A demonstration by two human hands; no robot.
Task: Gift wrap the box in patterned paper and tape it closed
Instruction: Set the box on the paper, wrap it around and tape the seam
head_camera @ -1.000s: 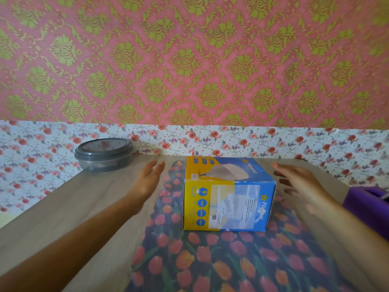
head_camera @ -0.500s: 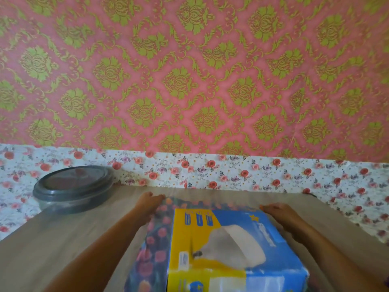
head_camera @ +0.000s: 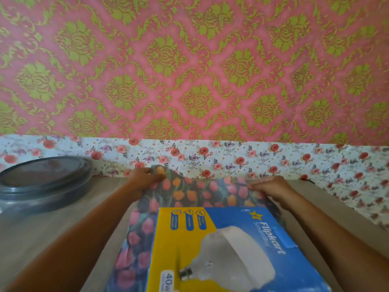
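Fingers (head_camera: 155, 175) of your left hand (head_camera: 143, 183) and of your right hand (head_camera: 271, 187) curl round the far edge of the dark tulip-patterned wrapping paper (head_camera: 189, 193), pinching it near its two corners. The blue and yellow cardboard bulb box (head_camera: 231, 245) lies on that paper, printed top up. Its long axis runs from you towards the wall, with the pictured bulb's cap pointing at you. Half a second ago that edge lay low on the pale wooden surface (head_camera: 63, 232); now you hold it raised behind the box. A round grey lidded plastic container (head_camera: 42, 182) sits at far left, well apart from the paper. Pink and green damask wallpaper (head_camera: 189, 70) rises behind.
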